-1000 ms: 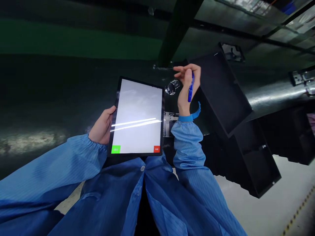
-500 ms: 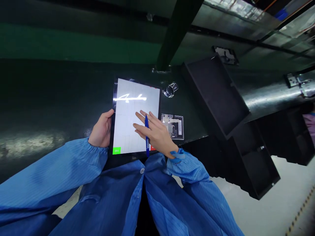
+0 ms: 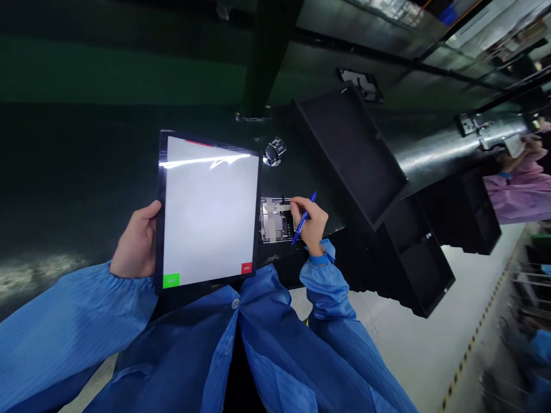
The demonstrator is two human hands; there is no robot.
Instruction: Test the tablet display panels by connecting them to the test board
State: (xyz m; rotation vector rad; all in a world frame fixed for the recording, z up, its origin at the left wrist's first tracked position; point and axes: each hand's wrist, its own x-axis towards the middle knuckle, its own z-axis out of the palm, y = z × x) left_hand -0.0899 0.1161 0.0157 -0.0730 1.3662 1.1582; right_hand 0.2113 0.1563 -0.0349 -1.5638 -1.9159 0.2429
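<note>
In the head view, a flat display panel stands tilted on the bench with its screen lit white, a green box in one lower corner and a red one in the other. My left hand grips its left edge, the fingers hidden behind it. My right hand is closed, with a blue pen lodged between its fingers. Its thumb and forefinger meet at the right side of a circuit board with pale tape strips. Whether they pinch a strip or the board's edge, I cannot tell.
Behind the board sits a shiny round metal knob. Black trays lie to the right, overlapping. A dark post rises at the back of the bench. Far right, a co-worker's pink sleeve shows.
My right hand has left the screen and moved right to the circuit board, carrying the pen. The faint lines on the screen have gone to plain white. The panel looks larger and nearer.
</note>
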